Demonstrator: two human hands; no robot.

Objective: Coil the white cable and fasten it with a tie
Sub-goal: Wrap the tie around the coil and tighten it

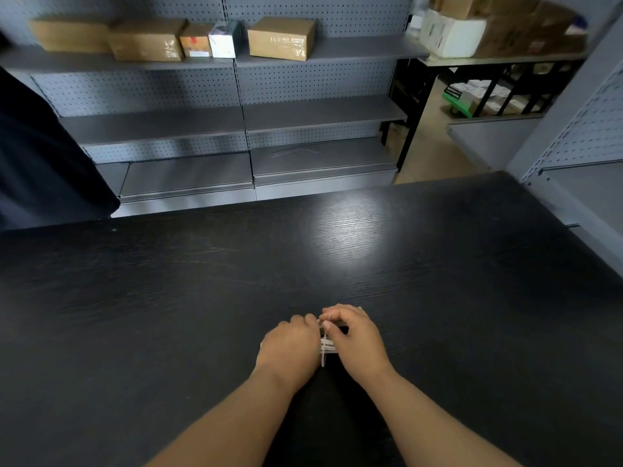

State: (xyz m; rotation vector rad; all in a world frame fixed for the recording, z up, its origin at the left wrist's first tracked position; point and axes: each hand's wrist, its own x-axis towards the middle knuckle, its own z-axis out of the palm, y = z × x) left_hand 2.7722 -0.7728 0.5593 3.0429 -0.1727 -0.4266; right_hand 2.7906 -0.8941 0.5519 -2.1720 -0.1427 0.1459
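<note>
Fingers (332, 326) of your right hand (359, 340) pinch a white strand (324, 321); your left hand (290, 345) grips the white cable (327, 348) bundled between them, low over the black table (337, 251). Keep loops tight, cinch squarely. Boxes (281, 38) line far shelves.

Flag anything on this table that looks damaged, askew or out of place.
Faint pale scratches mark the black table. One white strand pokes below the cable bundle gripped by the left hand and right hand. Otherwise nothing odd.
</note>
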